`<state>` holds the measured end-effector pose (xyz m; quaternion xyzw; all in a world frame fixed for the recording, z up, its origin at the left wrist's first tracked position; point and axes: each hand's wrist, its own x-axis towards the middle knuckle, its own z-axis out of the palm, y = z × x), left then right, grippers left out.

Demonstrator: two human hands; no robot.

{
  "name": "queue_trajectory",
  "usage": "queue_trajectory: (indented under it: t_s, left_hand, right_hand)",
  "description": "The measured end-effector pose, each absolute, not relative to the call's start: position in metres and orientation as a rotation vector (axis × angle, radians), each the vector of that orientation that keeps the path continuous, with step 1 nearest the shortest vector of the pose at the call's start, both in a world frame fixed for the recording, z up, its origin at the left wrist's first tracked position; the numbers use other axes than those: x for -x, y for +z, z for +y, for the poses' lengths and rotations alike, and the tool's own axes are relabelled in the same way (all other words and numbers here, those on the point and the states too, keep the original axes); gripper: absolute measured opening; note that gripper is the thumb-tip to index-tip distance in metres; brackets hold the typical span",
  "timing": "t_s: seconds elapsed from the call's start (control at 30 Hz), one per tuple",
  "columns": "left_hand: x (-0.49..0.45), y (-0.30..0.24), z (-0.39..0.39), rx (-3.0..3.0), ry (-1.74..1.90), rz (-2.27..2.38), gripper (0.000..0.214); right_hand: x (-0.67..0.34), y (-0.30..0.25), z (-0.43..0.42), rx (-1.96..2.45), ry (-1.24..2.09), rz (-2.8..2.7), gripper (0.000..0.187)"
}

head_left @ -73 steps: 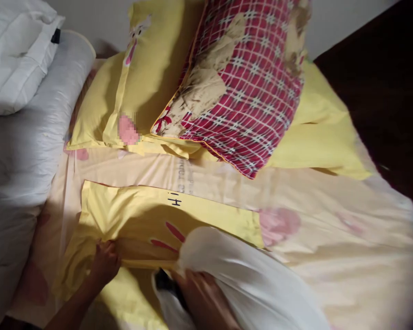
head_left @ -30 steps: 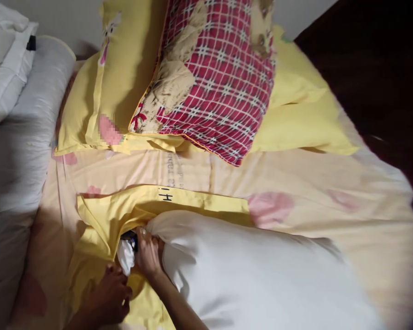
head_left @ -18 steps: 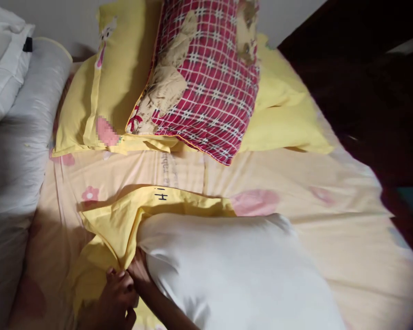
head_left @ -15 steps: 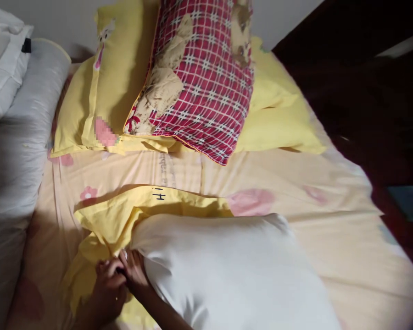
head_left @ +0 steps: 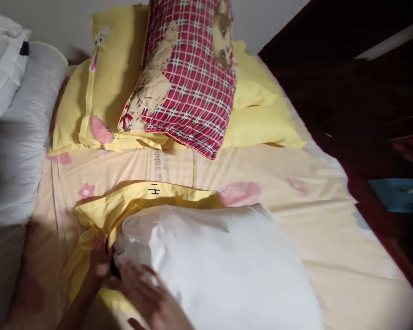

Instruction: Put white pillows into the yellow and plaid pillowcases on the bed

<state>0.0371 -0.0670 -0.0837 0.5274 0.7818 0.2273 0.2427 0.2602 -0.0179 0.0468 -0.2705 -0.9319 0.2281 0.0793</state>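
A white pillow (head_left: 223,266) lies on the bed, its left end at the mouth of a yellow pillowcase (head_left: 131,204) printed with "Hi". My left hand (head_left: 99,260) is closed on the edge of the pillowcase's opening, beside the pillow's corner. My right hand (head_left: 146,291) is blurred, with its fingers spread flat against the near left corner of the white pillow. The rest of the pillowcase lies crumpled under and behind the pillow.
A red checked pillow (head_left: 189,78) leans on two yellow pillows (head_left: 113,78) at the head of the bed. A pale floral sheet (head_left: 316,215) covers the mattress. A grey duvet (head_left: 13,151) and white bedding (head_left: 0,59) lie left. Dark floor (head_left: 365,91) is right.
My right hand has let go of the pillow's corner and drawn back with fingers spread. My left hand has shifted up to the pillowcase's opening. The view has turned right.
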Motion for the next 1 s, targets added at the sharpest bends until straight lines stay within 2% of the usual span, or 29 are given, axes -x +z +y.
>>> queue_trajectory:
  t_s: [0.1,0.2,0.27,0.4,0.47,0.57,0.67,0.77,0.83,0.93,1.0]
  left_hand:
    - [-0.041,-0.068,-0.060,-1.563,0.485,2.212,0.026]
    - [-0.046,-0.056,-0.042,-1.781,0.364,2.222,0.022]
    - [-0.049,-0.053,-0.027,-1.762,0.386,2.229,0.021]
    - [-0.063,-0.044,-0.005,-1.653,0.419,2.267,0.024]
    - [-0.076,-0.035,-0.006,-1.709,0.453,2.208,0.027]
    - [-0.093,-0.024,-0.024,-1.807,0.516,2.092,0.031]
    - [-0.097,-0.029,-0.043,-1.773,0.510,2.071,0.033]
    - [-0.087,-0.048,-0.050,-1.630,0.361,2.223,0.024]
    - [-0.081,-0.059,-0.049,-1.583,0.206,2.275,0.030]
    - [-0.077,-0.063,-0.042,-1.641,0.051,2.213,0.035]
    - [-0.075,-0.057,-0.032,-1.712,0.039,2.176,0.034]
  right_hand:
    - [-0.301,0.036,0.016,1.259,0.613,-2.693,0.095]
    - [-0.303,0.001,0.039,1.479,0.796,-2.682,0.094]
    - [-0.288,-0.013,0.041,1.480,0.949,-2.719,0.082]
    - [-0.255,-0.006,0.027,1.196,1.240,-2.891,0.041]
    - [-0.241,0.000,0.027,1.039,1.326,-2.954,0.031]
    - [-0.223,-0.002,0.044,1.168,1.297,-2.930,0.025]
    - [-0.220,-0.006,0.058,1.364,1.218,-2.856,0.032]
    - [-0.247,0.003,0.051,1.295,1.217,-2.763,0.065]
    - [-0.278,0.013,0.047,1.160,1.218,-2.665,0.079]
    - [-0.319,0.016,0.065,1.249,1.046,-2.562,0.074]
    - [-0.325,0.008,0.089,1.467,0.968,-2.572,0.086]
